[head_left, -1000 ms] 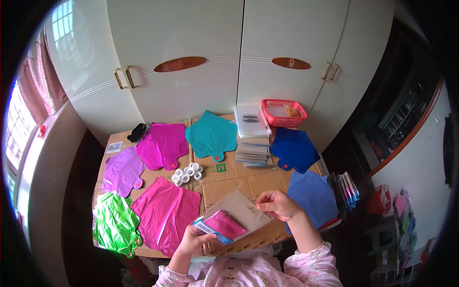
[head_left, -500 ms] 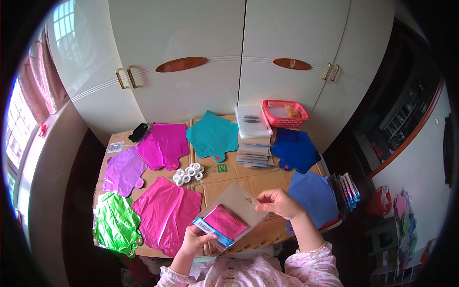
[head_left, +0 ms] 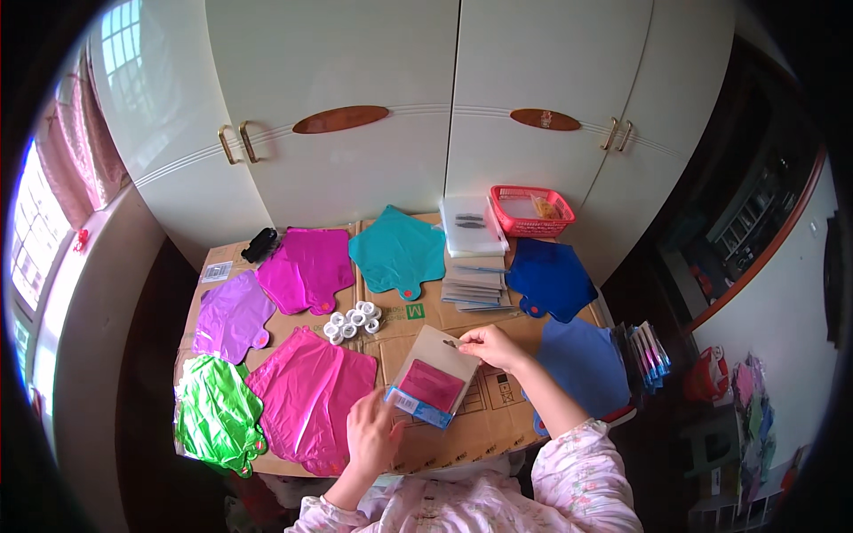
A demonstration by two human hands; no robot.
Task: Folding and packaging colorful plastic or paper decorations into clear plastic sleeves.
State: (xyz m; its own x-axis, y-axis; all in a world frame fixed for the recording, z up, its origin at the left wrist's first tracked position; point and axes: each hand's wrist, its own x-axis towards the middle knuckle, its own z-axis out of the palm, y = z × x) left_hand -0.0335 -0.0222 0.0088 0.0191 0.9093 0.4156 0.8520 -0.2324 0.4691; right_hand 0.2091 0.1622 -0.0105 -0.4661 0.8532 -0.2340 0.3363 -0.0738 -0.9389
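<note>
A flat clear packet (head_left: 435, 373) lies over the front middle of the cardboard, with a beige card, a folded pink piece and a blue strip with a barcode in it. At its upper right corner, near the hang hole, my right hand (head_left: 496, 348) pinches it. Beside its lower left corner is my left hand (head_left: 371, 437), thumb and fingers apart, holding nothing. Left of that hand lies a large pink foil balloon (head_left: 313, 391), flat and uninflated. A light blue flat balloon (head_left: 577, 369) is partly behind my right forearm.
Around the cardboard-topped table (head_left: 444, 457) lie flat green (head_left: 218, 413), lilac (head_left: 233, 315), magenta (head_left: 306, 266), teal (head_left: 397, 253) and dark blue (head_left: 551, 277) balloons. White ribbon rolls (head_left: 354, 322), stacked cards (head_left: 475, 289), clear bags (head_left: 471, 226) and a red basket (head_left: 533, 213) are there too. Filled packets (head_left: 647, 355) stand at the right edge.
My left hand has let go of the packet's blue strip and lies to its left. My right hand has moved left and up, and the packet now sits more upright, farther from me.
</note>
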